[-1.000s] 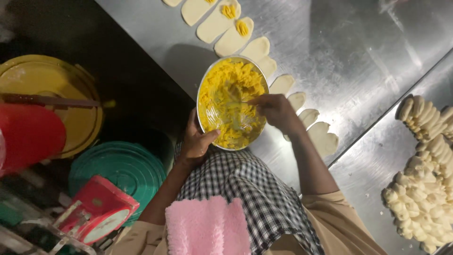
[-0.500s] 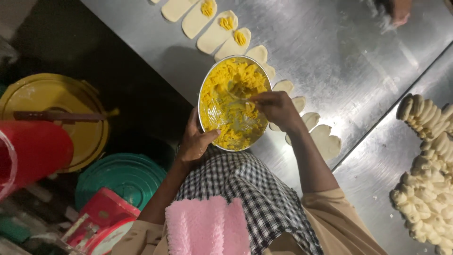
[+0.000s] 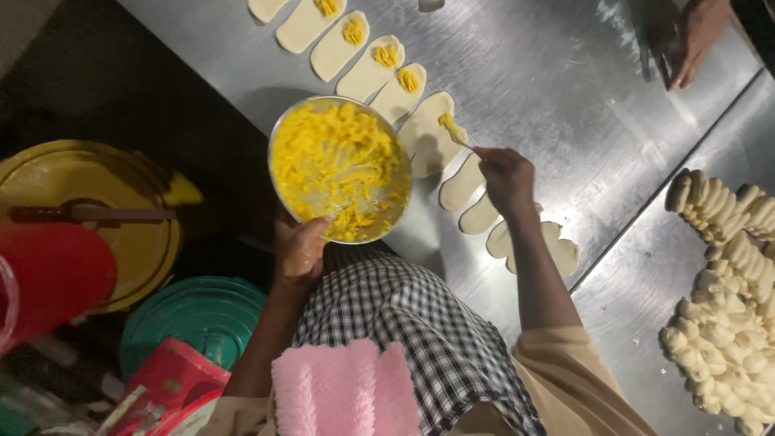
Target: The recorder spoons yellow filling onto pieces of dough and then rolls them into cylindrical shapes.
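Observation:
My left hand [image 3: 300, 246] grips the near rim of a round metal bowl [image 3: 284, 133] holding yellow filling [image 3: 339, 165], above the edge of the steel table [image 3: 549, 89]. My right hand [image 3: 505, 176] is shut on a spoon [image 3: 457, 137] whose tip carries a lump of filling over a flat oval dough piece [image 3: 426, 129]. A row of several oval dough pieces runs diagonally across the table; those toward the far end [image 3: 371, 69] have filling on them, while the ones by my right hand [image 3: 464, 184] are bare.
Another person's hand [image 3: 693, 36] rests on the table at the top right. A heap of rolled dough pieces [image 3: 731, 291] lies at the right. Left of me are a yellow lid [image 3: 77, 182], a red container [image 3: 48, 278], a green lid [image 3: 194, 323]. A pink cloth [image 3: 343, 391] lies on my lap.
My right hand has lifted the spoon out of the bowl and moved it right over a dough piece. The bowl stays in my left hand. Another person's hand has come into view.

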